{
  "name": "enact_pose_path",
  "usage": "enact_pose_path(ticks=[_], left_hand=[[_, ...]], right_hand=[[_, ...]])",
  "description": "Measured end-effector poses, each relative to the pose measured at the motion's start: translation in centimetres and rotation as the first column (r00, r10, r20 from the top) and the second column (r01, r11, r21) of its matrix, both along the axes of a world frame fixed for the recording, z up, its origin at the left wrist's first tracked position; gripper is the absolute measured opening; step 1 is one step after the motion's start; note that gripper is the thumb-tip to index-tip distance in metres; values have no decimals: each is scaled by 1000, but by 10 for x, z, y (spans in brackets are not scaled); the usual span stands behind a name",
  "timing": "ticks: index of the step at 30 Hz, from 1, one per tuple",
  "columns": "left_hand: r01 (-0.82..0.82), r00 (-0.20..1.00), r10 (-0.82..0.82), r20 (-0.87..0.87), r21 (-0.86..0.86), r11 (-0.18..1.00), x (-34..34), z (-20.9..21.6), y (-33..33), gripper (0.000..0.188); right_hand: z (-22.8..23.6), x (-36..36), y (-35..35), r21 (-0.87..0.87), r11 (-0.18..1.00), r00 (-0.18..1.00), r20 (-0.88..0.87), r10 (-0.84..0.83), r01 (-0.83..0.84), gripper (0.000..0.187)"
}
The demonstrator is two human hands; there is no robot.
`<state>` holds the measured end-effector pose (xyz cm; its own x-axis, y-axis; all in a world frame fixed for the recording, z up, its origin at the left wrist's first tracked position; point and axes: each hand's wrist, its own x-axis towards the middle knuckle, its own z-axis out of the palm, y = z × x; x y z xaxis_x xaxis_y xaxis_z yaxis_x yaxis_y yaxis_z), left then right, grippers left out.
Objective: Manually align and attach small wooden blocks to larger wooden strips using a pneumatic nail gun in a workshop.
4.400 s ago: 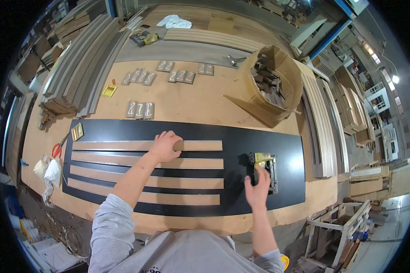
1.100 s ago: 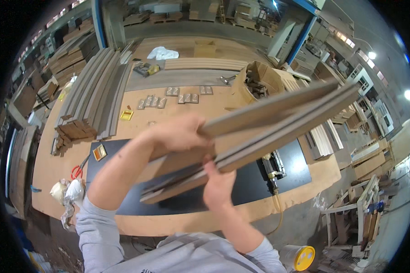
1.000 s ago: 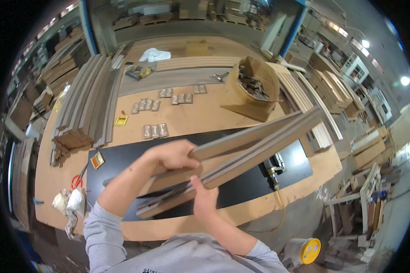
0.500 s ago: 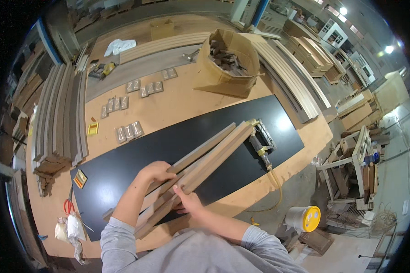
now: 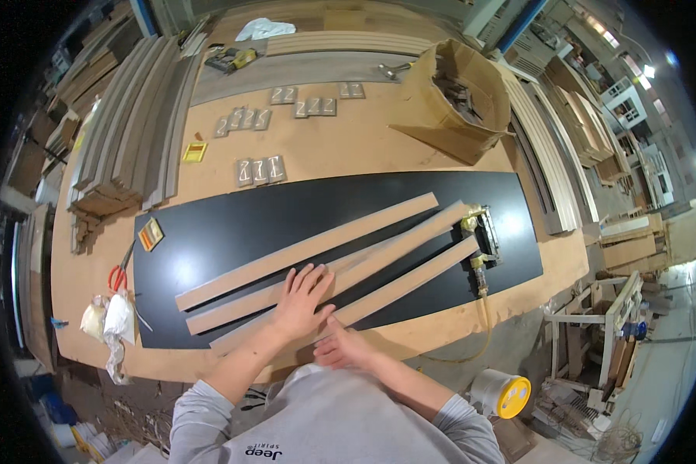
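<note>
Several long wooden strips (image 5: pixel 309 251) with tan faces and grey edges lie side by side, slightly fanned, on a black panel (image 5: pixel 201 224). Two of the middle ones lie close together and seem to overlap. My left hand (image 5: pixel 298 301) rests flat across the middle and near strips, its fingers spread. Close beside it, my right hand (image 5: pixel 344 346) is at the near edge of the nearest strip, with its fingers curled in and its thumb against the wood. A nail gun (image 5: pixel 481 240) with a hose lies at the strips' right ends.
A cardboard box (image 5: pixel 448 116) with wood offcuts stands at the back right. Stacked boards (image 5: pixel 124 139) line the left side. Small plates (image 5: pixel 261 171) lie beyond the panel. Red-handled pliers (image 5: pixel 117 277) and plastic bags (image 5: pixel 118 317) sit at left; a yellow-lidded bucket (image 5: pixel 503 393) is at lower right.
The strips, held bunched together in both hands before, now lie spread on the panel. My left hand has flattened onto them; my right hand has let go. The view has shifted.
</note>
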<state>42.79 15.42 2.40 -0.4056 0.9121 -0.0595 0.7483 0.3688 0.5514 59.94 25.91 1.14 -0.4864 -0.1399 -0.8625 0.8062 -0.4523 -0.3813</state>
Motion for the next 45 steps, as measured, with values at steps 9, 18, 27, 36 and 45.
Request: enact_pose_path(ticks=[9,18,27,36,45], left_hand=[[148,981,-158,-109,-102,984,-12,3,-50,61],[6,988,-16,-152,-67,998,-26,18,-69,62],[-156,899,114,-423,-67,985,21,-14,-159,74],[-213,879,205,-430,29,977,14,-4,-168,49],[-210,788,297,-539,218,953,27,-27,-177,30]], right_hand=[[-3,-15,-23,-91,954,950,-164,267,-284,67],[-8,-56,-26,42,928,916,-147,373,-371,62],[36,-100,85,973,187,741,-227,632,139,44],[-12,-135,98,967,-254,674,202,711,-21,80],[-12,-122,87,961,-275,730,162,664,37,74]])
